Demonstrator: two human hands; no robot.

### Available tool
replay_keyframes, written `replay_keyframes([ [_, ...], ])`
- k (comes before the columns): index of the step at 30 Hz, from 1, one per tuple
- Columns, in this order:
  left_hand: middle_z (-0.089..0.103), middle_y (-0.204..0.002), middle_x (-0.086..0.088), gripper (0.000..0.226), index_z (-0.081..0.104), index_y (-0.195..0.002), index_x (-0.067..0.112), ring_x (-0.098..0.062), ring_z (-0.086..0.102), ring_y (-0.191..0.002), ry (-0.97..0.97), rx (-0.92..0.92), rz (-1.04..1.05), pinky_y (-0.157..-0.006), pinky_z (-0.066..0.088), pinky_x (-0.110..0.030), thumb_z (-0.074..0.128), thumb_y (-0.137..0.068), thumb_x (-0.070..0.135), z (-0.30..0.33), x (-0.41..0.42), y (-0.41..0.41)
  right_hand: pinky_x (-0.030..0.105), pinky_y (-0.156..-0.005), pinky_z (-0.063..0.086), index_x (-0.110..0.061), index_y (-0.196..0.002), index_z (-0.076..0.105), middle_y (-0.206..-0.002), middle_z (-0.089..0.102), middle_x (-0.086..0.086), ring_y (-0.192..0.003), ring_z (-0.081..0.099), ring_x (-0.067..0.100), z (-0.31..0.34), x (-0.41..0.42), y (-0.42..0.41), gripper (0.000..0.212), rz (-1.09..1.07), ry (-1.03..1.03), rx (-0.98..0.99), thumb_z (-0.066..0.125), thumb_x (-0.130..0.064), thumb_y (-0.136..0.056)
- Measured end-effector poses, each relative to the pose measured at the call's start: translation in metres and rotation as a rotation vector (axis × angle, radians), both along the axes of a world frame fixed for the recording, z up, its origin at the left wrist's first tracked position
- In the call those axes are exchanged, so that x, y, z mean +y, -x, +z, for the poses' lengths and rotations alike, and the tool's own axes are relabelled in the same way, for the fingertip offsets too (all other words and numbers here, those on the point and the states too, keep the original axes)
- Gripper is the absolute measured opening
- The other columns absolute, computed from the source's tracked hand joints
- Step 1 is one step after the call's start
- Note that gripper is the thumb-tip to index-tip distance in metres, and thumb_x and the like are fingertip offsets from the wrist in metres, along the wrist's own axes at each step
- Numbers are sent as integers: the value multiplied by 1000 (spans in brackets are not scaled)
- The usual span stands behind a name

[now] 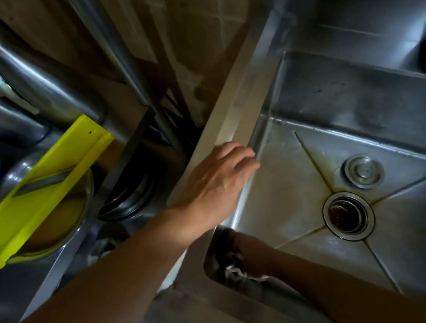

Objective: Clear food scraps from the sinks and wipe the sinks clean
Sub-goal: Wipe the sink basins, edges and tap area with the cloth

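1. Head view: left hand (218,185) rests on the sink (290,193) rim at centre, fingers loosely spread.
2. Right hand (252,250), lower centre in the shadowed sink corner, holds a blurred cloth (234,273); its fingers are hidden.

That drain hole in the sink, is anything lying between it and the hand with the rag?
Nothing visible does. The right hand holds the rag at the sink's near left corner, and the steel floor from there to the drain looks bare. The loose stopper sits just beyond the drain, off that path.

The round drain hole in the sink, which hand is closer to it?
Right. The right hand is low in the sink's near corner beside the drain hole; the left hand rests up on the sink's rim.
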State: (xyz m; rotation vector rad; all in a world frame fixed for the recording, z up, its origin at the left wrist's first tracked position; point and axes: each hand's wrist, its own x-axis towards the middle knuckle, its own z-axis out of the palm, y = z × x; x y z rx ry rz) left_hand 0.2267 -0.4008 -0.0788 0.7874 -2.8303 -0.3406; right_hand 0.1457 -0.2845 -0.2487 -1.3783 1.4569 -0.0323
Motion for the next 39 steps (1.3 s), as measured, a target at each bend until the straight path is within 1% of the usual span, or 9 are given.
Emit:
replay_keyframes([
  [2,66,-106,-12,42,69,-101,1,-31,61,-104,-18,12,-1,-88,50,-35,40,-71,-7,0,-1,2,29,-87,44,0,-124,50,-118,57,14,-106,56,23,3,-7,-9,43,-41,10,-61,62,-15,-85],
  [6,66,-104,-12,45,67,-102,0,-31,61,-98,-49,0,-9,-79,53,-38,38,-68,-5,2,-8,5,9,-80,36,2,-123,49,-120,56,16,-107,55,21,5,-8,-16,43,-141,23,-25,63,-14,-85],
  [8,65,-105,-10,48,66,-103,2,-30,60,-97,-46,-8,-7,-79,52,-38,31,-71,0,2,-14,8,22,-88,42,-5,-117,57,-119,61,12,-111,58,23,3,-9,-22,33,-221,-22,43,61,-18,-87],
  [10,64,-107,-9,48,66,-102,4,-29,60,-96,-24,-7,27,-78,50,-38,27,-74,6,1,-23,15,27,-83,51,-11,-106,65,-110,68,9,-101,65,23,0,-15,-29,23,-361,-119,88,57,-17,-86],
  [15,64,-106,-10,46,65,-103,5,-31,58,-97,-9,2,84,-81,48,-38,28,-77,15,1,-49,37,24,-72,46,-13,-101,66,-102,70,9,-99,67,22,-3,-29,-24,36,-522,-168,88,56,-34,-73],
  [20,61,-113,-10,42,61,-110,5,-32,54,-106,-3,-51,127,-90,44,-42,45,-71,2,1,-68,64,30,-88,51,-18,-117,63,-114,68,6,-107,64,23,-13,-62,7,31,-586,0,255,40,-22,-97],
  [30,58,-116,-8,44,60,-112,7,-29,52,-105,69,-58,177,-90,42,-40,43,-71,7,-9,-90,90,29,-88,49,-18,-115,62,-113,67,4,-106,63,21,-25,-153,88,26,-684,225,515,47,-17,-94],
  [35,52,-122,-4,48,55,-120,12,-27,47,-109,97,-99,171,-93,40,-40,50,-73,8,-15,-94,91,24,-79,47,-19,-103,70,-105,70,5,-98,64,21,-30,-195,124,23,-867,248,434,50,-14,-92],
  [39,48,-123,-1,48,49,-124,17,-24,43,-110,139,-116,143,-93,35,-34,54,-76,12,-18,-104,95,23,-76,45,-20,-109,66,-105,69,4,-99,64,24,-30,-205,134,25,-1025,367,318,54,-12,-90],
])
